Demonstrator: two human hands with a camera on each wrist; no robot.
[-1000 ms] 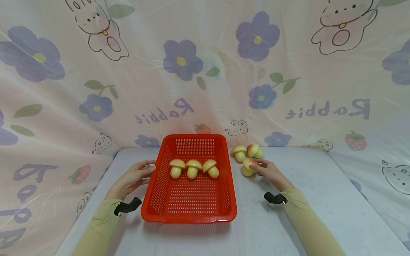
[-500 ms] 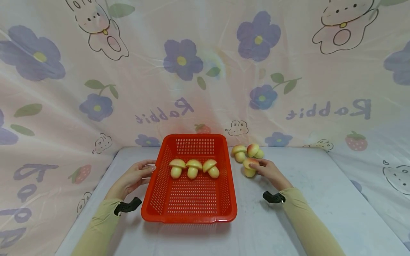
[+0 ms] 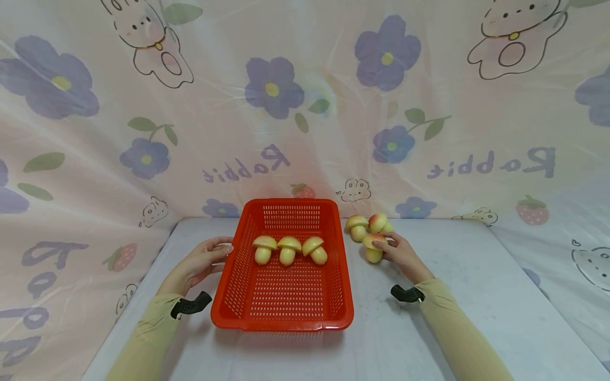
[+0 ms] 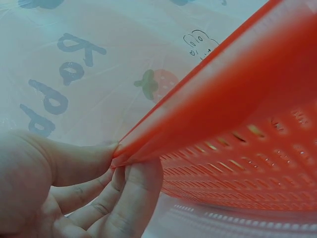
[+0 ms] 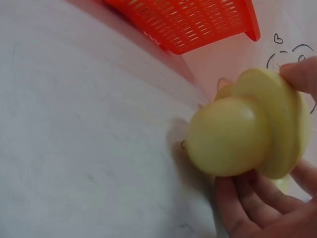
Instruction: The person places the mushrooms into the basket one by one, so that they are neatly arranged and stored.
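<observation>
My left hand pinches the left rim of a red plastic basket; in the left wrist view the thumb and fingers meet on that rim. Three yellow mushrooms, the middle one among them, lie in a row inside, caps toward the back. To the basket's right, my right hand grips another mushroom by its cap. Its stem points toward the front in the head view. Just behind it lie two more mushrooms, one yellow-capped and one with a reddish cap.
A white-covered table bears everything. Behind and beside it hangs a printed curtain with flowers and rabbits. Black wrist mounts sit on both sleeves.
My right hand has turned the mushroom so its stem now points more straight to the front, and shifted it slightly right. The left hand stays on the basket rim.
</observation>
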